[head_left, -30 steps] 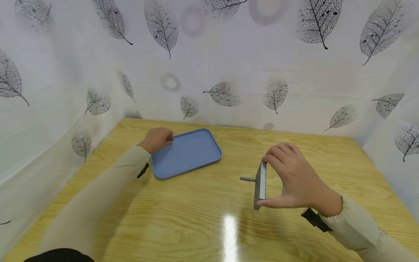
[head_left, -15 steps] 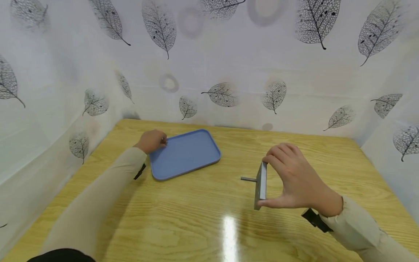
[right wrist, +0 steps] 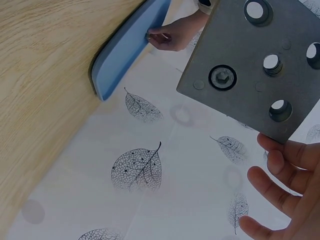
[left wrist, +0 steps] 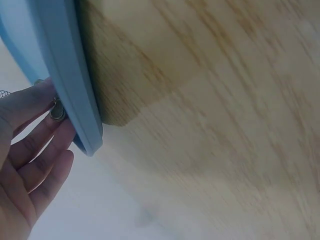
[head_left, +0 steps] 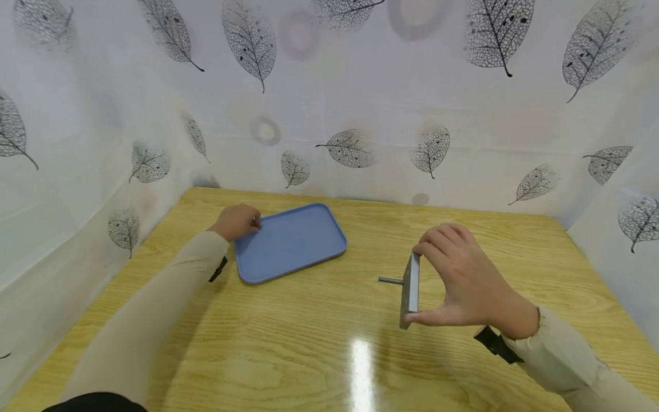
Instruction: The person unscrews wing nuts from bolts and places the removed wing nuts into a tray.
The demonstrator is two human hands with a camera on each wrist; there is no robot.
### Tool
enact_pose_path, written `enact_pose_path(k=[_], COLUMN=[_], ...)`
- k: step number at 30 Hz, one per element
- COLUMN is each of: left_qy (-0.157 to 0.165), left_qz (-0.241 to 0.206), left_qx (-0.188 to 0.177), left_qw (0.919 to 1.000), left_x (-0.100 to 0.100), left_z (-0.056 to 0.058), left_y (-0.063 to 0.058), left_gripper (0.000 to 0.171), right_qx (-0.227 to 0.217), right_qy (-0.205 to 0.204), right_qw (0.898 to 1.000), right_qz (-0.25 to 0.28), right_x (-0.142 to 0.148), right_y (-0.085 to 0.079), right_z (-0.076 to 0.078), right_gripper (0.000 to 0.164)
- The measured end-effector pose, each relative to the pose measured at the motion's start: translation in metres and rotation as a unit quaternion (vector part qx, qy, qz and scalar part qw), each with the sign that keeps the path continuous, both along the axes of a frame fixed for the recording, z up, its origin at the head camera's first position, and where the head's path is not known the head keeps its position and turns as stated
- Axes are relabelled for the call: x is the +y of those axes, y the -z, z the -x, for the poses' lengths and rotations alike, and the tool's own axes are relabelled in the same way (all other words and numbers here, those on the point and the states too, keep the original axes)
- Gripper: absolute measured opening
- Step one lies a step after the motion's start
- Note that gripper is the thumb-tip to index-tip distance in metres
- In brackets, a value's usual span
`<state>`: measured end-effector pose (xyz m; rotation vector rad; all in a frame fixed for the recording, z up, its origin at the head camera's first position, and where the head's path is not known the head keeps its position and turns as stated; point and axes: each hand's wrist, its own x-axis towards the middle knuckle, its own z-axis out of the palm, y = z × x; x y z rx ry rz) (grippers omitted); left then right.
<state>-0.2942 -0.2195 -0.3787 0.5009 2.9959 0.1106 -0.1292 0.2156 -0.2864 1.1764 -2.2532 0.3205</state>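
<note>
In the head view my left hand (head_left: 238, 221) is over the left end of a blue tray (head_left: 293, 243), with thumb and fingertips pinching a small metal piece. The left wrist view shows that piece (left wrist: 57, 110) as small, shiny and rounded beside the tray's rim; I cannot tell its exact kind. Held up above the table, a thick grey metal plate (head_left: 411, 290) is gripped at its top and bottom edges by my right hand (head_left: 460, 280). Several round holes pierce it. A hex-socket bolt (right wrist: 222, 77) sits in one, and its shank (head_left: 391, 280) sticks out leftward.
A wood-grain table (head_left: 309, 332) lies beneath both hands. White curtains (head_left: 360, 103) printed with dark leaves enclose its back and sides. A dark strap (head_left: 496, 345) is on the right wrist.
My left hand has shifted a little to the left along the tray, still pinching the small metal piece. The right hand and the plate have stayed nearly still.
</note>
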Motion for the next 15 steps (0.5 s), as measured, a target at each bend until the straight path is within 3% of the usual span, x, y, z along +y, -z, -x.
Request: enact_pose_path(k=[9, 15], left_qy=[0.002, 0.029], left_qz=[0.0, 0.002], left_qx=[-0.012, 0.0], left_qw=[0.9999, 0.9996], left_x=[0.002, 0.01], left_z=[-0.004, -0.007], left_y=[-0.001, 0.0], left_gripper=[0.011, 0.011], right_qx=[0.001, 0.001], right_qy=[0.002, -0.002], right_qw=[1.0, 1.0], right_qz=[0.002, 0.003], right_x=[0.0, -0.001], right_y=[-0.001, -0.002], right_z=[-0.001, 0.0], right_gripper=[0.085, 0.085])
